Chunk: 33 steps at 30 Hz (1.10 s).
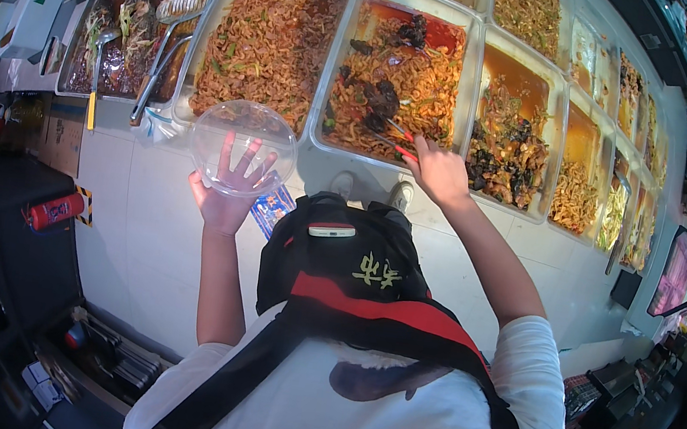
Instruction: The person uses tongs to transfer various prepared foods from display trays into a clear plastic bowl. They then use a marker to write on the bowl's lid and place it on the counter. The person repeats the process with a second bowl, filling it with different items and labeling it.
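My left hand (227, 207) holds a round, clear plastic bowl (221, 120) at the near edge of the food trays. My fingers show through its wall. Red-handled tongs (404, 135) are in my right hand (440, 175), fingers wrapped round the handles. Their metal tips reach into a clear tray (468, 74) of brown sliced food in red oil, close to some dark pieces (380, 99). The contact at the tips is too small to make out. A tray of shredded brown food (263, 36) with green bits lies just beyond the bowl.
At the left, a tray (77, 45) of dark sauced food holds a ladle (101, 49) and metal tongs (155, 74). Several more food trays run to the right. A fire extinguisher (54, 211) stands at the lower left. A black apron (337, 258) with a phone (331, 231) covers my front.
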Available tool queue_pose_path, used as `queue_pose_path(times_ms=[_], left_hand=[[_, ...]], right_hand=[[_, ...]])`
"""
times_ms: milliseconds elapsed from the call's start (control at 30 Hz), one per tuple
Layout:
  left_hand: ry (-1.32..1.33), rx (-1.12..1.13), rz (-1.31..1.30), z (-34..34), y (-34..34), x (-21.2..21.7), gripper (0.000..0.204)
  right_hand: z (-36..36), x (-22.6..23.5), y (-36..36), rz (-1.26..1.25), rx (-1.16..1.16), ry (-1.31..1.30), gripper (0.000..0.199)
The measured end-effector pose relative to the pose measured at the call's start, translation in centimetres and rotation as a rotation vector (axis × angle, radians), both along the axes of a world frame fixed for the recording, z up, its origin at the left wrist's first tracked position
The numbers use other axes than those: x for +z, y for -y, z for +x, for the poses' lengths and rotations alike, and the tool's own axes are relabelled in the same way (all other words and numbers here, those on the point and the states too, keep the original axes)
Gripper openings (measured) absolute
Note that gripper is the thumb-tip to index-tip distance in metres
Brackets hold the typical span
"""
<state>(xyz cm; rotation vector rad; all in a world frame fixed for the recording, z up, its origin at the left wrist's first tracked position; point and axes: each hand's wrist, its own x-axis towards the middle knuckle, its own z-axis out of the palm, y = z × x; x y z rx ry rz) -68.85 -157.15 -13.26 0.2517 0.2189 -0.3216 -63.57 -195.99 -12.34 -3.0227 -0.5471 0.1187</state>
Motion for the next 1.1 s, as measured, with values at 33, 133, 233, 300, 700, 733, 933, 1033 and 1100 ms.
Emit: queue_pose_path(times_ms=[33,133,233,300,700,733,933,1033,1100], left_hand=[[-0.051,0.021,0.015,0.1,0.1,0.1,0.081],[-0.15,0.061,0.042,0.3,0.3,0.5,0.085],[-0.146,0.056,0.036,0.3,0.2,0.4,0.084],[-0.151,0.056,0.048,0.4,0.3,0.5,0.084],[-0.044,0.015,0.082,1.0,1.1,0.5,0.077],[-0.035,0.015,0.126,1.2,1.3,0.5,0.076],[-0.042,-0.017,0.38,3.8,2.5,1.4,0.077],[-0.072,-0.041,0.51,5.8,3.7,1.5,0.082],[-0.023,-0.068,0.553,7.2,4.9,0.6,0.083]], right_hand=[[0.0,-0.2,0.2,0.019,0.009,0.012,0.033],[0.0,-0.4,0.3,0.016,0.002,-0.008,0.029],[0.4,-0.4,0.4,0.014,0.001,-0.007,0.026],[0.9,-0.6,0.8,0.025,0.003,0.012,0.024],[1.7,2.8,2.8,-0.004,-0.09,0.019,0.023],[1.9,3.3,3.1,0.002,-0.093,0.041,0.023],[2.6,7.7,4.6,-0.002,-0.109,0.157,0.021],[3.0,10.6,5.4,0.002,-0.093,0.208,0.022],[3.2,12.5,6.2,-0.011,-0.075,0.23,0.022]])
